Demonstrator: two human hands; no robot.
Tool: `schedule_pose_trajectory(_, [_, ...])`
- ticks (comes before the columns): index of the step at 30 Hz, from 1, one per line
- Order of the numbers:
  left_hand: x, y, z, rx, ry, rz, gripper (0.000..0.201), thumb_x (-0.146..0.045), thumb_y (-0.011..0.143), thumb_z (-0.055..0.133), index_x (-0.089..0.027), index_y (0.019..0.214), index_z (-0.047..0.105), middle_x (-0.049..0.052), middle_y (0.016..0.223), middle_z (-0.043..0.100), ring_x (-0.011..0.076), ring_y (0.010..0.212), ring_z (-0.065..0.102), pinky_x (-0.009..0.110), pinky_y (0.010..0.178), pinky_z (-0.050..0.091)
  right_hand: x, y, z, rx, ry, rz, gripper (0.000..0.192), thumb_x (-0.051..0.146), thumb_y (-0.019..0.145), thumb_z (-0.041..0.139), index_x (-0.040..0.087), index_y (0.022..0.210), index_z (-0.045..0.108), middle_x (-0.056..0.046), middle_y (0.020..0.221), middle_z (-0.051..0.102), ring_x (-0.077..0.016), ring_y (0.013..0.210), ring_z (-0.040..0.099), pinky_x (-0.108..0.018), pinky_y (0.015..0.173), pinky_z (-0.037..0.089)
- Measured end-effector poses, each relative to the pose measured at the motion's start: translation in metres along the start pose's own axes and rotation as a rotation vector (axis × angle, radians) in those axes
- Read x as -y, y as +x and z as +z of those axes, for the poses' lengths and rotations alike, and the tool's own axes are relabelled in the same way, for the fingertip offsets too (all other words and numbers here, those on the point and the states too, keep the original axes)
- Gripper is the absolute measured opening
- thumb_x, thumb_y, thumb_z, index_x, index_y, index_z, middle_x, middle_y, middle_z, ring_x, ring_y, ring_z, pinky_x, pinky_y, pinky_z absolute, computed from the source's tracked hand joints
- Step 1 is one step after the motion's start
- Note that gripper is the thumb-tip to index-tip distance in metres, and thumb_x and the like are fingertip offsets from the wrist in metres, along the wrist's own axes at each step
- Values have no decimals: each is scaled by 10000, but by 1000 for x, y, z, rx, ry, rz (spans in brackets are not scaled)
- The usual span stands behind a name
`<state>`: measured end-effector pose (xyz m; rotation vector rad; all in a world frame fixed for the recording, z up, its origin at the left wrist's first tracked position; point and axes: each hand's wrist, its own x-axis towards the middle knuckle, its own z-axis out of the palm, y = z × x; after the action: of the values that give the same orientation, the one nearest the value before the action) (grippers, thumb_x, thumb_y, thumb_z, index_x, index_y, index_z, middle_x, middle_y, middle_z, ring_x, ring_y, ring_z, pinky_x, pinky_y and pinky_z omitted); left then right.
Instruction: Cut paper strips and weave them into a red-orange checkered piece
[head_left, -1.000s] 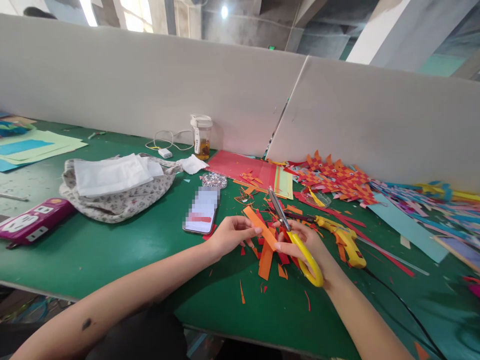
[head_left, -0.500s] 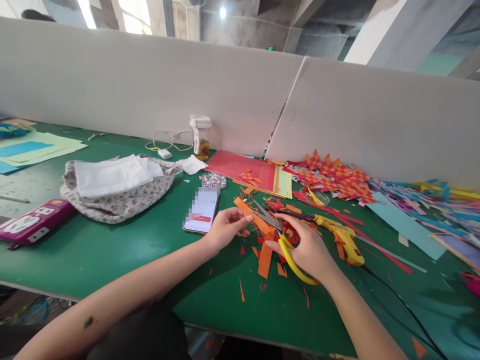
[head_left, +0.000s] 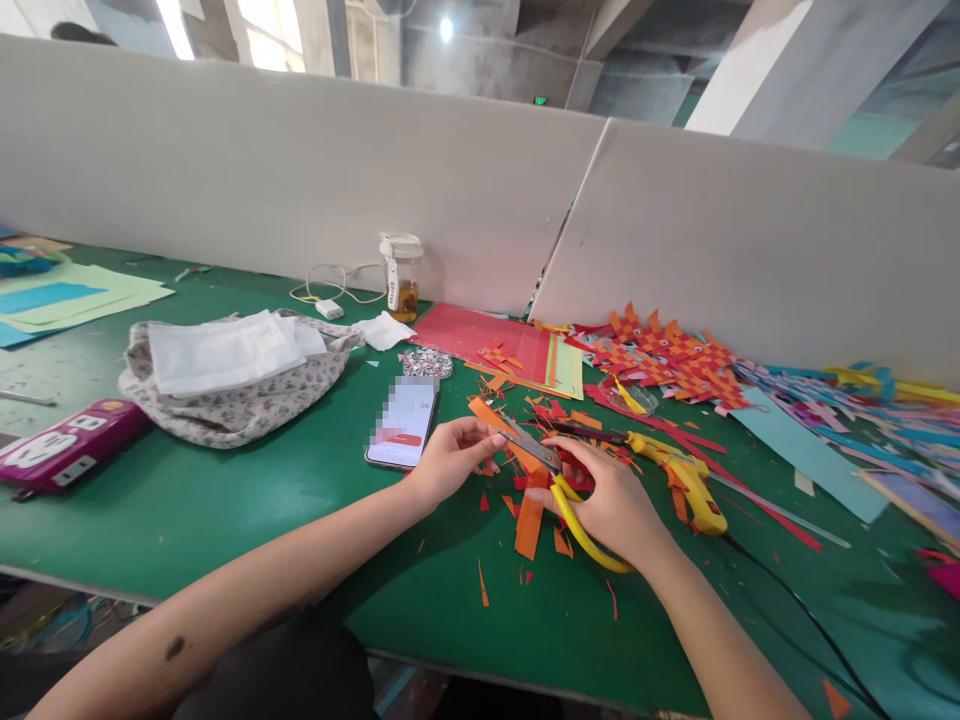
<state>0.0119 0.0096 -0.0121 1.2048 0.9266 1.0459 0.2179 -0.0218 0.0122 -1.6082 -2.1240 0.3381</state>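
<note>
My left hand (head_left: 459,458) is closed, with thumb and fingertips pinching the edge of an orange paper strip (head_left: 487,412). In my right hand (head_left: 619,505) are the yellow-handled scissors (head_left: 581,530), held by their loops. Their metal blades point left across the strip, the tips close to my left fingertips. Another orange paper piece (head_left: 529,525) lies below the blades, under my right fingers. Orange and red paper scraps are scattered around both hands. A phone (head_left: 401,425) lies just left of my left hand.
A yellow glue gun (head_left: 686,485) with a black cord lies right of my right hand. Behind are red paper sheets (head_left: 480,335), a sequin-filled dish (head_left: 427,362), a lidded cup (head_left: 403,280) and woven orange-red paper pieces (head_left: 667,355). A cloth bag (head_left: 225,425) and purple power strip (head_left: 71,445) sit left.
The scissor blades have shifted slightly left and down over the orange strip, nearer my left fingertips. My right hand has moved a little left. My left hand stays almost in place.
</note>
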Motion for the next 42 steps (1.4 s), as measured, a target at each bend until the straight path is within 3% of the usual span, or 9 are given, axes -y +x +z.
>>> schedule_pose_trajectory(7, [0,0,0,2,2,-6,402,-515,657,665,-151,770,537,-10,680,609,84,532,590,182,477,375,-1,0,0,8,-11,13,376,382,670,633,272,1025,574,-12,762,623,-188,636,571,-289,581,449])
schedule_pose_trajectory(19, [-3,-1,-1,9,-25,5,359,-475,680,666,-148,746,533,-26,660,576,70,530,572,183,490,381,-1,1,2,-2,18,32,359,395,659,653,259,985,586,6,642,551,-174,570,524,-276,529,416])
schedule_pose_trajectory(33, [0,0,-1,13,-41,9,377,-491,679,660,-141,756,543,-18,677,585,69,534,573,180,490,374,-5,1,7,-87,40,30,390,435,633,666,222,958,625,19,585,561,-146,512,525,-245,483,427])
schedule_pose_trajectory(42, [4,1,-1,31,-31,14,389,-506,675,657,-145,771,551,-15,683,596,79,538,581,189,481,360,0,2,5,-43,10,31,377,409,641,664,241,974,612,8,653,612,-168,575,564,-256,510,435])
